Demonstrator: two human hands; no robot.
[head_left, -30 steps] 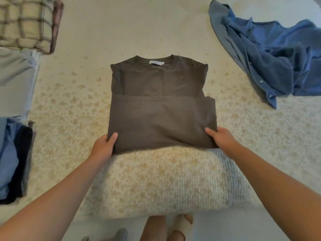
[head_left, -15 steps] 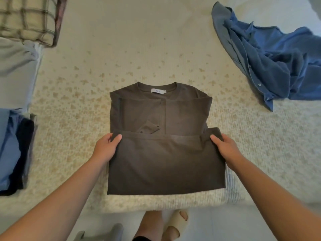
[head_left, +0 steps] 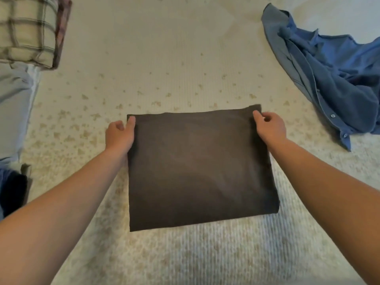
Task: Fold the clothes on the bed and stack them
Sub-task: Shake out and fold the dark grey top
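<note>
A dark brown T-shirt (head_left: 197,167) lies folded into a flat rectangle in the middle of the cream bed (head_left: 164,58). My left hand (head_left: 120,133) pinches its far left corner. My right hand (head_left: 269,127) pinches its far right corner. The collar and sleeves are hidden under the top layer. An unfolded blue button shirt (head_left: 337,79) lies crumpled at the far right.
Along the left edge sit folded clothes: a plaid piece (head_left: 28,29) at the top, a pale grey piece (head_left: 14,108) below it, and blue and dark pieces (head_left: 10,192) nearer me. The speckled cream bedspread stretches between them.
Both hands carried the shirt's near hem away from me over the collar end, halving it. The collar and label are now covered.
</note>
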